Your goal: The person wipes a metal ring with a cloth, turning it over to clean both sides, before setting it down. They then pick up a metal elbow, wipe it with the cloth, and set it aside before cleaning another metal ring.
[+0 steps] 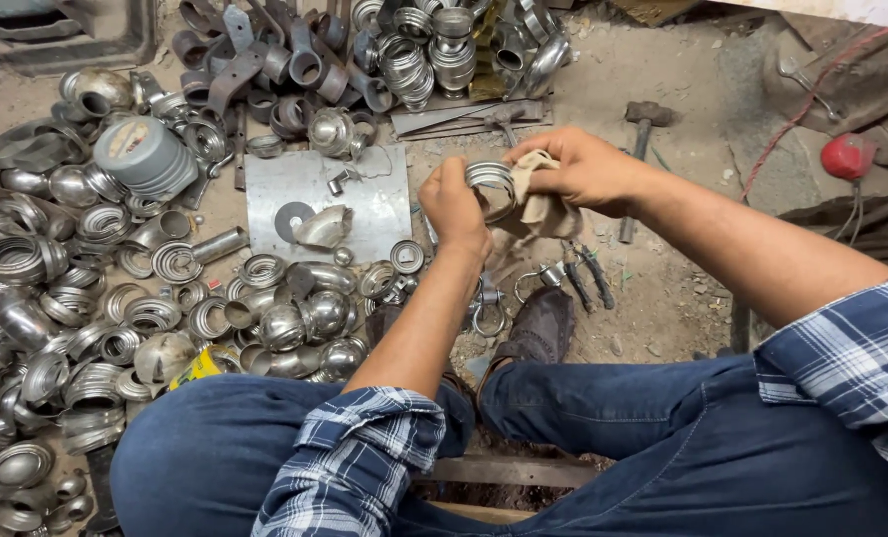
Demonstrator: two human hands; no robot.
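Note:
My left hand grips a shiny ribbed metal ring by its left side. My right hand holds a beige cloth pressed against the ring's right side. Both hands are raised above the dusty floor, in front of my knees in blue jeans. Part of the ring is hidden behind my fingers and the cloth.
Several ribbed rings, domes and tube pieces cover the floor at the left and top. A flat steel plate lies centre, a hammer and pliers to the right, and a red object on a cable at far right.

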